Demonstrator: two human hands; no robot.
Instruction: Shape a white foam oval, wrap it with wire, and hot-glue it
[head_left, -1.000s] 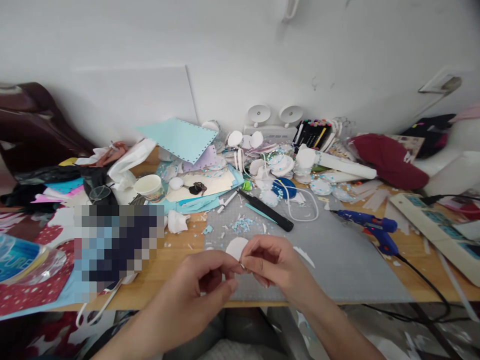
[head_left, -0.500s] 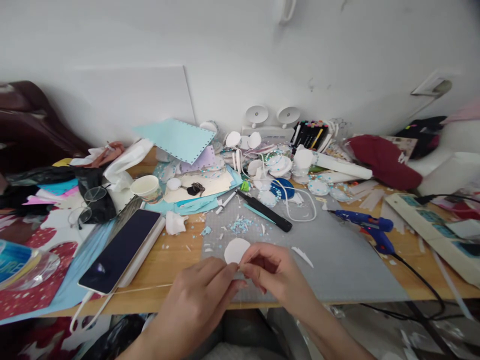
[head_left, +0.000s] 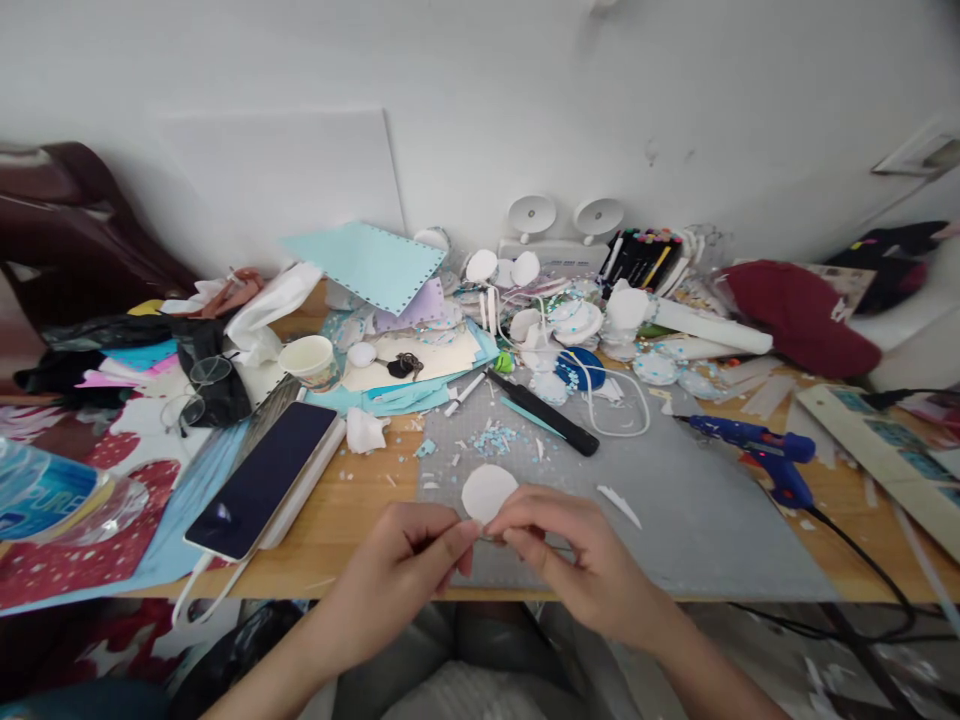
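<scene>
Both of my hands meet at the near edge of the table, over a grey cutting mat (head_left: 675,500). My left hand (head_left: 409,560) is closed, thumb and forefinger pinched on something too small to name. My right hand (head_left: 562,545) is closed in a pinch on the lower edge of a white paper disc (head_left: 487,490), which stands up between the two hands. The fingertips of both hands touch beside the disc.
A black phone (head_left: 262,480) lies on a white box at the left. A blue glue gun (head_left: 757,445) with its cable lies on the right. A black craft knife (head_left: 547,415), paper cup (head_left: 311,360), paper scraps, markers (head_left: 645,255) and a dark red cap (head_left: 799,315) crowd the back.
My hands have stayed together on the white disc with small finger shifts. The view has drifted a little, so the table sits further right in the frame.
</scene>
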